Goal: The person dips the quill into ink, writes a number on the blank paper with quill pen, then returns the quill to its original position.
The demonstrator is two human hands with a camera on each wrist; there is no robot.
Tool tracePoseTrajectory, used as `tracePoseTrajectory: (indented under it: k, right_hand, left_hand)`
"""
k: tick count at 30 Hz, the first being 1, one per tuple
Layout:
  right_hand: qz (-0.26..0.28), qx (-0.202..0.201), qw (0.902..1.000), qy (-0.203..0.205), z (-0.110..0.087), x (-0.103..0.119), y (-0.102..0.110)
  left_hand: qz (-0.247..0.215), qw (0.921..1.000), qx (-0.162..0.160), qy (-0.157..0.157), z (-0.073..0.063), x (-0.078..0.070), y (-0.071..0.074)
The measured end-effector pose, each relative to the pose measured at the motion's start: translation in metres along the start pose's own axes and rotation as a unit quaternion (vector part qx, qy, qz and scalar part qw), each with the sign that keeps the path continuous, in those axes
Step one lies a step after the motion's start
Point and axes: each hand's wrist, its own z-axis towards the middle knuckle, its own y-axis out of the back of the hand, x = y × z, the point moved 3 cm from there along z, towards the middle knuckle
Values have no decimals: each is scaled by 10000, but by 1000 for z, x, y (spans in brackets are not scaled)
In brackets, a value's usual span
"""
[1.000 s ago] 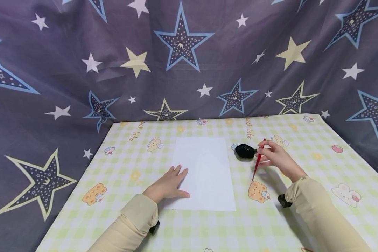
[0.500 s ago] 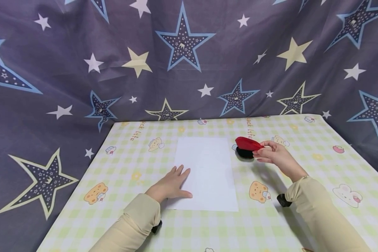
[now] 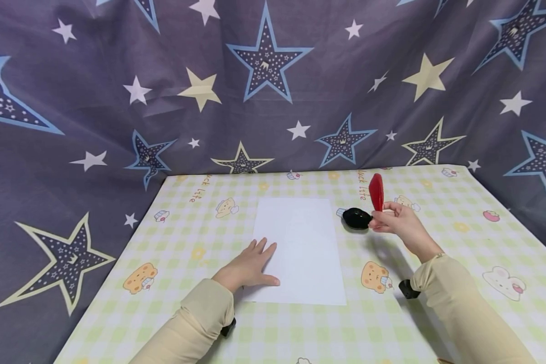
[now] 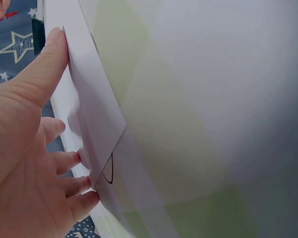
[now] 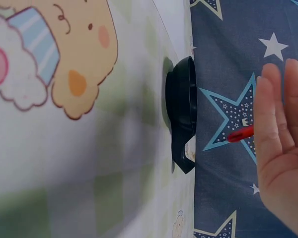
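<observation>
My left hand (image 3: 250, 265) rests with spread fingers on the left edge of a blank white sheet of paper (image 3: 305, 247). In the left wrist view, a corner of the paper (image 4: 97, 106) shows beside the thumb. My right hand (image 3: 402, 225) pinches the lower end of a flat red paddle-shaped thing (image 3: 376, 191), which points upward. Its exact kind I cannot tell. Just left of those fingers lies a small black pan-shaped dish (image 3: 356, 218); the right wrist view shows the dish's short handle (image 5: 180, 153). There, a narrow red end pokes out beside the fingers.
A green-and-white checked tablecloth (image 3: 209, 323) with cartoon prints covers the table. Behind and at the sides hangs a dark curtain (image 3: 164, 50) with stars. Both wrists carry a black device, the right one (image 3: 408, 289) close above the cloth.
The red thing has turned in my right hand: first slanting down toward me, then flat over the black dish, now upright. My left hand stays on the paper.
</observation>
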Motion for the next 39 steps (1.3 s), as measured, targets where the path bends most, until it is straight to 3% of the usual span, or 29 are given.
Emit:
tracePoseTrajectory:
  k: [13, 17, 22, 29, 35, 39]
  right_hand:
    - [561, -191, 9972, 447, -2, 8, -4]
    - [475, -280, 9966, 618, -1, 5, -2]
    - [535, -317, 9943, 870, 19, -26, 19]
    - [704, -967, 9911, 580, 47, -71, 48]
    - [810, -1174, 9882, 564, 49, -76, 48]
    - [883, -1102, 9882, 596, 47, -73, 45]
  left_hand:
    - [70, 10000, -60, -34, 1, -1, -2]
    - [104, 9999, -83, -40, 1, -2, -2]
    - [129, 9999, -52, 14, 1, -4, -3]
    - [85, 9999, -58, 31, 0, -6, -3]
    - [86, 9999, -62, 8, -1, -8, -3]
    - [138, 9999, -81, -3, -1, -8, -3]
